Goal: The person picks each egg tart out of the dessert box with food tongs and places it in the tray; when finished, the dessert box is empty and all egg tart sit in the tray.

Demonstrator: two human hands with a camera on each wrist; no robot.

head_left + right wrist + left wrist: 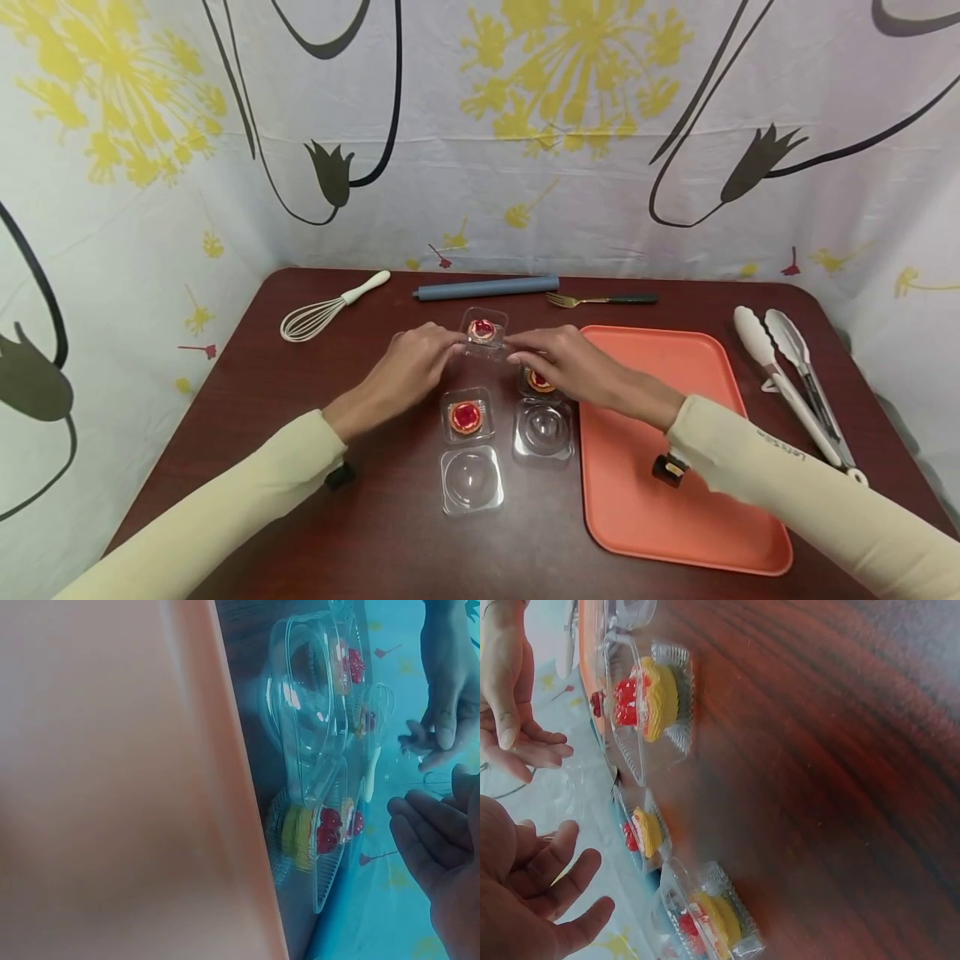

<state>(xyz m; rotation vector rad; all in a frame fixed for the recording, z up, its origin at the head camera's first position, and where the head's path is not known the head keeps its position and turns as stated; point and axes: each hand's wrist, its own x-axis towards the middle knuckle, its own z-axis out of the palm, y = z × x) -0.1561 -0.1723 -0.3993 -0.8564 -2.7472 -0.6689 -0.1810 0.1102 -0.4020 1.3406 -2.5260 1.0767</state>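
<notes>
A clear plastic clamshell with a red-topped toy tart sits at the back, between my two hands in the head view. My left hand is on its left, fingertips close to its edge; fingers look loosely bent and spread in the left wrist view. Reaching in from the opposite side, my right hand has loose fingers and partly hides another boxed tart. Whether any fingertip touches the clear plastic I cannot tell. Nearer lies an opened box with a tart, its domed lid folded flat towards me.
An orange tray lies right of the boxes, two pairs of tongs beyond it. Along the back are a whisk, a blue rolling pin and a fork. Another boxed tart shows in the left wrist view.
</notes>
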